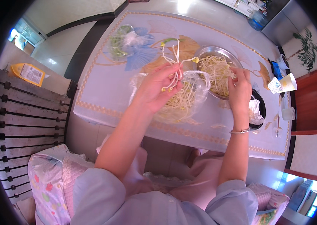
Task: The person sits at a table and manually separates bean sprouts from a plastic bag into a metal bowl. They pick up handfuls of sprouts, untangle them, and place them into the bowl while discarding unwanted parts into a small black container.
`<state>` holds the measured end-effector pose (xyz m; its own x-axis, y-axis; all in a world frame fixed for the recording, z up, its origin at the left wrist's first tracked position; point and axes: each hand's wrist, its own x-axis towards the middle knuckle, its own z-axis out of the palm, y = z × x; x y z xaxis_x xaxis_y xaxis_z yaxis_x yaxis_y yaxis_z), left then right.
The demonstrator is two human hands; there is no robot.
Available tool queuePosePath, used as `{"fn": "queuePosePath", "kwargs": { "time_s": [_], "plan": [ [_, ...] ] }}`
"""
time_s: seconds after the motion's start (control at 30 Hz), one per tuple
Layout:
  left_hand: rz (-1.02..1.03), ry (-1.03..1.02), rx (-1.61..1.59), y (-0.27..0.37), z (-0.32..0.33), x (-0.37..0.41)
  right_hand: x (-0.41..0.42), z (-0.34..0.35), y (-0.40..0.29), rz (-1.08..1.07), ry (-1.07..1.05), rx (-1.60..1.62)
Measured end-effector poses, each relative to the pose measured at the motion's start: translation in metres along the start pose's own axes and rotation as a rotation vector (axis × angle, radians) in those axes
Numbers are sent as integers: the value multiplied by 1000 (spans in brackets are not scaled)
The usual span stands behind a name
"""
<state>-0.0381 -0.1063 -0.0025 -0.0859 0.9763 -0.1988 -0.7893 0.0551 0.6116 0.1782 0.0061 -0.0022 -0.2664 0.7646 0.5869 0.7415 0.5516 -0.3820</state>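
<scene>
Several long white bean sprouts with yellow heads are held in my left hand, above an open clear plastic bag. More bean sprouts fill that bag. My right hand is over the right side of a round stainless steel bowl, its thumb and fingertips by the heap of bean sprouts inside. Whether a sprout is pinched in those fingertips is unclear.
On the tablecloth lies a tied plastic bag of green vegetables, far left. A black round dish with crumpled white paper stands beside my right wrist. Beyond are a tilted paper cup and a translucent cup.
</scene>
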Motion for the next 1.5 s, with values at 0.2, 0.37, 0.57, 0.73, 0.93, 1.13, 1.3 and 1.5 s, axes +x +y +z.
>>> {"fn": "queuePosePath", "kwargs": {
  "time_s": [0.2,0.37,0.57,0.73,0.93,1.13,1.3,1.5],
  "plan": [
    [84,90,73,-8,10,2,-23,10,-71,187,-382,1020],
    [114,115,40,-19,13,5,-32,25,-88,447,-393,1392],
    [209,68,83,-21,13,5,-32,21,-87,728,-484,1682],
    [225,103,74,-21,19,2,-33,22,-85,758,-531,1796],
    [232,129,44,-21,23,2,-37,23,-88,844,-564,1852],
    [245,124,33,-21,24,2,-40,26,-90,917,-540,1949],
    [258,103,49,-22,22,2,-43,27,-88,879,-551,1971],
    [283,107,148,-30,29,3,-41,11,-89,904,-526,1946]
  ]
}}
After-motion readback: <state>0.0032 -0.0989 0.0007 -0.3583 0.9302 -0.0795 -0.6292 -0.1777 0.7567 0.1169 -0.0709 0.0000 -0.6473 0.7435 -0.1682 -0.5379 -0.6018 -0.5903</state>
